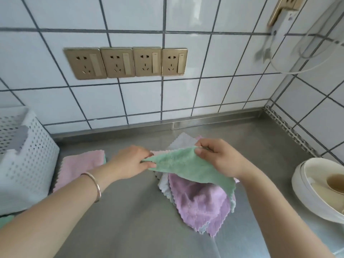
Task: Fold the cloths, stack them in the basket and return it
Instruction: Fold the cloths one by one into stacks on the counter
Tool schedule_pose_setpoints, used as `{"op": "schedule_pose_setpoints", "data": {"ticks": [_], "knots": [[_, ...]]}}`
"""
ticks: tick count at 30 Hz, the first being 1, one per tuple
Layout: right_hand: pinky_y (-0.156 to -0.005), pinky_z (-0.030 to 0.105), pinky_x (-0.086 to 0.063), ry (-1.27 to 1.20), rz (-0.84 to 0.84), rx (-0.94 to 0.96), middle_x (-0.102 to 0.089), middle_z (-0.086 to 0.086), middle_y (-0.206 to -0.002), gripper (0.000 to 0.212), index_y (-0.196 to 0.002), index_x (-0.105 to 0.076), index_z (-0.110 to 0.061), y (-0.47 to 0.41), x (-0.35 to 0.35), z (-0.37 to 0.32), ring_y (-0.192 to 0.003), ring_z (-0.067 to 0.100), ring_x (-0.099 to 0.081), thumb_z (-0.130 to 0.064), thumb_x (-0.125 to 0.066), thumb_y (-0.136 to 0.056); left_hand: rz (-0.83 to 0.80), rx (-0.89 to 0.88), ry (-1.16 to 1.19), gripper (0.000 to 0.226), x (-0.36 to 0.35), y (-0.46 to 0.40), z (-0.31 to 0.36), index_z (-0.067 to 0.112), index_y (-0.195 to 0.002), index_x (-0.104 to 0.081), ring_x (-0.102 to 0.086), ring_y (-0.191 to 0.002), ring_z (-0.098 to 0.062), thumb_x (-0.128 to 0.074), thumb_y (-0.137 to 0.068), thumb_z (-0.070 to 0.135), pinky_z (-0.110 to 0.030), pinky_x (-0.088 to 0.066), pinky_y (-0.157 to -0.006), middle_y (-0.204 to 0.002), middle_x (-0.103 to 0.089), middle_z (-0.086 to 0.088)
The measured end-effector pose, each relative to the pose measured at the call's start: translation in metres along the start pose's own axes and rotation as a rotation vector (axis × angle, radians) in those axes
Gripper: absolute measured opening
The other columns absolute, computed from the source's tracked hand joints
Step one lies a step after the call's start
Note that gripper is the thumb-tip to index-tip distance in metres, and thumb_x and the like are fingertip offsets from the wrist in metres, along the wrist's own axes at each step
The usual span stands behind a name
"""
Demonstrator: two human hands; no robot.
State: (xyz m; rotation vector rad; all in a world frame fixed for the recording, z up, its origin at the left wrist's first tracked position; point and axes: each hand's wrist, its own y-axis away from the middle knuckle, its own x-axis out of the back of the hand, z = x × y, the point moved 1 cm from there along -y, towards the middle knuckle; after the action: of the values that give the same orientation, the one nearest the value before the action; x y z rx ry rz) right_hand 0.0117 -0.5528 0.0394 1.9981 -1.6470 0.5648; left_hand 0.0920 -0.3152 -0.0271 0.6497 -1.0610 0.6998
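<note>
While the green cloth [188, 166] hangs stretched in the air just above the steel counter [130, 211], both hands pinch it by its upper edge: the left hand [130, 162] nips one corner between thumb and curled fingers, and the right hand [217, 157] nips the other corner the same way, so the cloth sags between them. Directly beneath the green cloth lies a loose heap of cloths [201, 203], a purple one on top with white and pale blue scalloped edges showing under it, and more white and pink peeking out behind the green cloth toward the wall. Left of the green cloth, a folded pink cloth [80, 168] lies flat on the counter, touching or just beside the white perforated basket [28, 164] farther left. Right of the green cloth, near the counter's edge, sit stacked white dishes [316, 192]. Behind the green cloth, on the tiled wall, four gold sockets [126, 62] stand in a row. A bangle [96, 187] circles the left wrist.
</note>
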Motion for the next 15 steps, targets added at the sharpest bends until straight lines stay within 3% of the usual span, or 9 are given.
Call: {"op": "schedule_pose_setpoints", "data": {"ticks": [2, 4, 6, 7, 10, 12, 15], "knots": [[-0.048, 0.022, -0.027, -0.039, -0.009, -0.011, -0.036, 0.001, -0.06, 0.031, -0.066, -0.05, -0.009, -0.002, -0.002, -0.016, -0.055, 0.012, -0.032, -0.022, -0.052, -0.094, 0.007, 0.1, 0.075, 0.023, 0.016, 0.032, -0.026, 0.022, -0.079, -0.063, -0.057, -0.078, -0.023, -0.056, -0.088, 0.042, -0.031, -0.039, -0.067, -0.076, -0.062, -0.001], [-0.048, 0.024, -0.027, -0.041, -0.007, -0.051, -0.037, 0.005, -0.06, 0.036, -0.07, -0.052, 0.002, -0.007, -0.004, -0.024, -0.055, 0.014, -0.034, -0.026, -0.056, -0.092, 0.051, 0.194, 0.203, 0.032, 0.029, 0.06, -0.052, 0.022, -0.068, -0.059, -0.06, -0.075, -0.024, -0.058, -0.083, 0.05, -0.033, -0.043, -0.068, -0.071, -0.064, -0.001], [-0.051, 0.024, -0.031, 0.05, -0.058, -0.101, -0.043, 0.004, -0.061, 0.036, -0.078, -0.058, 0.005, -0.016, -0.011, -0.033, -0.056, 0.013, -0.038, -0.029, -0.063, -0.087, 0.142, 0.258, 0.276, 0.049, 0.041, 0.09, -0.078, 0.018, -0.079, -0.065, -0.066, -0.083, -0.022, -0.055, -0.074, 0.066, -0.036, -0.048, -0.077, -0.08, -0.071, -0.003], [-0.054, 0.025, -0.032, 0.139, -0.091, -0.108, -0.047, 0.002, -0.062, 0.031, -0.08, -0.062, 0.001, -0.024, -0.018, -0.039, -0.057, 0.012, -0.041, -0.03, -0.065, -0.085, 0.192, 0.284, 0.291, 0.046, 0.049, 0.105, -0.09, 0.02, -0.08, -0.065, -0.067, -0.084, -0.021, -0.056, -0.075, 0.065, -0.037, -0.049, -0.079, -0.083, -0.072, -0.002], [-0.054, 0.028, -0.03, 0.387, -0.082, -0.101, -0.045, -0.003, -0.057, 0.025, -0.067, -0.06, -0.009, -0.041, -0.037, -0.057, -0.058, 0.014, -0.04, -0.026, -0.064, -0.084, 0.318, 0.351, 0.327, 0.016, 0.071, 0.133, -0.108, 0.026, -0.076, -0.064, -0.063, -0.074, -0.023, -0.062, -0.084, 0.039, -0.03, -0.043, -0.068, -0.078, -0.07, -0.006], [-0.052, 0.028, -0.028, 0.378, 0.012, -0.07, -0.043, -0.002, -0.055, 0.031, -0.058, -0.052, -0.016, -0.044, -0.05, -0.076, -0.057, 0.016, -0.038, -0.023, -0.062, -0.086, 0.431, 0.386, 0.387, 0.023, 0.085, 0.15, -0.113, 0.01, -0.084, -0.067, -0.052, -0.066, -0.018, -0.06, -0.087, 0.032, -0.029, -0.034, -0.061, -0.076, -0.065, -0.013], [-0.051, 0.022, -0.03, 0.231, 0.167, 0.022, -0.047, 0.003, -0.061, 0.023, -0.074, -0.06, -0.004, -0.033, -0.07, -0.102, -0.056, 0.013, -0.037, -0.022, -0.06, -0.089, 0.574, 0.443, 0.451, 0.028, 0.097, 0.187, -0.115, 0.002, -0.105, -0.064, -0.047, -0.068, -0.014, -0.054, -0.092, 0.025, -0.022, -0.032, -0.059, -0.082, -0.057, -0.007]]}}
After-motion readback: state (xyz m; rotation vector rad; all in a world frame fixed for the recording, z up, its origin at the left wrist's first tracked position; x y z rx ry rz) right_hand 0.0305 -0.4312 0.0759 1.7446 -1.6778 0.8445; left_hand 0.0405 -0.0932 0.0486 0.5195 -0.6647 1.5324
